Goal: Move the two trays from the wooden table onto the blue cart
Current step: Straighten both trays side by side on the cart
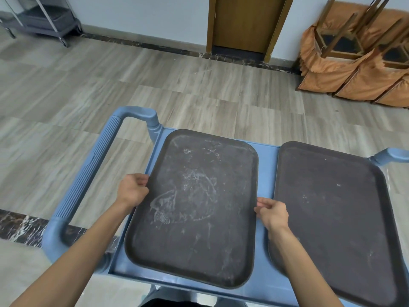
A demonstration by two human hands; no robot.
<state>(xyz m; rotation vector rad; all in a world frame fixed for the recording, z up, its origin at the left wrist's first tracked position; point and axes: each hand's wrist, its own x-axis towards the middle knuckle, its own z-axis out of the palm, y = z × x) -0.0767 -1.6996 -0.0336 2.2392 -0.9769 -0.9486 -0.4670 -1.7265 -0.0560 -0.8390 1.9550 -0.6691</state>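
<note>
The blue cart (266,171) stands on the wood-look floor (155,80), a door (247,23) and stacked cloth-covered chairs (354,69) well beyond it. Two dark trays lie side by side on its top: right tray (332,218), scuffed left tray (194,200). The left hand (132,189) and right hand (273,214) pinch the scuffed tray's opposite rims.

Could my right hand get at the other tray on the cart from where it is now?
Probably yes. The right hand grips the scuffed tray's right edge, and the other tray lies directly beside it on the blue cart, with nothing between them. It would have to let go first.
</note>
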